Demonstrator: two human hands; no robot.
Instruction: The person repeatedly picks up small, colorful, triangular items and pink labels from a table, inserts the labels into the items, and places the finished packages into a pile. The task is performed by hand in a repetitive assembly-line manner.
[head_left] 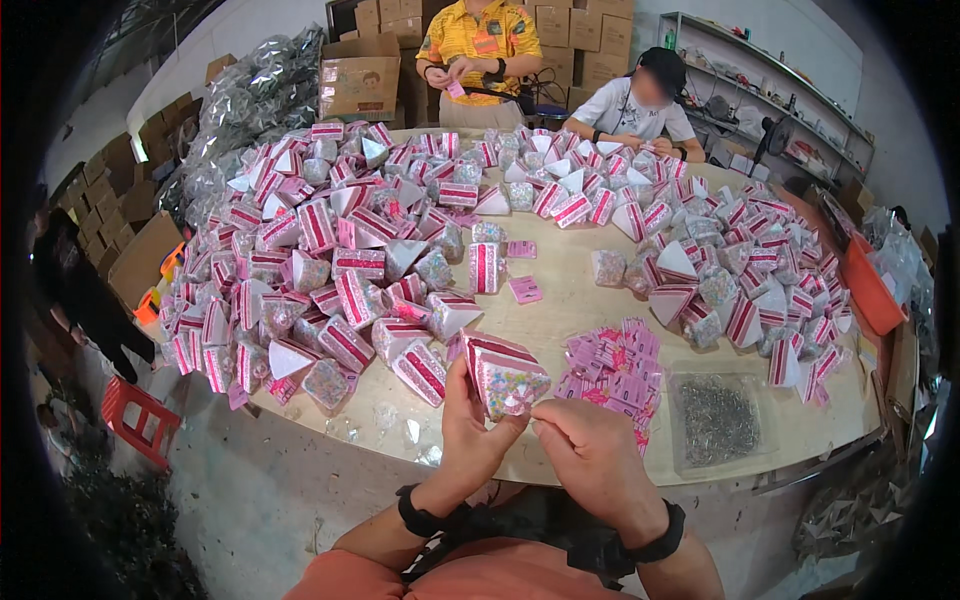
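My left hand (470,425) grips a cake-slice ornament (505,372), its sides layered in pink and white and its near end coated with pastel sprinkles. At the ornament's lower right corner, my right hand (590,450) is closed in a pinch; what sits between the fingertips is too small to make out. A heap of pink tags (612,370) lies just beyond my right hand. To the right of the tags, a clear shallow tray (678,452) holds many small metal pieces. More cake-slice ornaments (345,335) are piled to the left of my hands.
Another pile of ornaments (740,280) covers the right side of the pale table (560,255). Two people sit or stand across it, one holding a pink tag (455,88). Around it are an orange-red bin (872,285), a red stool (140,420) and stacked cartons (360,85).
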